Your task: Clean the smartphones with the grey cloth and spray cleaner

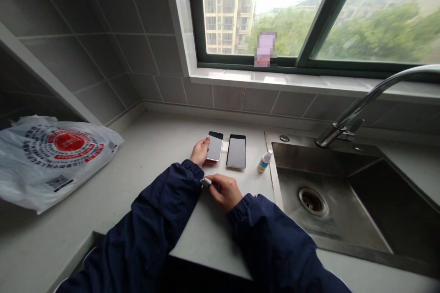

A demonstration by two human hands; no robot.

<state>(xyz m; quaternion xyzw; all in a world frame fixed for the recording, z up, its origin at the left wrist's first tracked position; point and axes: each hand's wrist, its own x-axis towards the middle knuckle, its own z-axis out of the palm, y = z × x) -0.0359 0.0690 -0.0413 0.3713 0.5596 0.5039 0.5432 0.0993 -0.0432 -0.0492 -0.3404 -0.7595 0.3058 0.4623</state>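
My left hand [199,151] grips the left edge of a smartphone [215,147], thumb along its side, the phone tilted slightly above the counter. Something red [210,162] shows just beneath its lower end. Closer to me, my right hand [225,190] pinches a small whitish piece [206,182] that looks like a folded cloth, near my left cuff and apart from the phone. A second smartphone [236,151] lies screen up on the counter to the right. Between the two phones a bit of a white object [225,145] is visible. A small spray bottle [264,161] stands upright by the sink.
The steel sink [330,238] with a chrome faucet [354,105] is on the right. On the left, a white plastic bag [74,160] with red print lies on the counter [137,174]. Behind are a tiled wall and a window sill [233,75].
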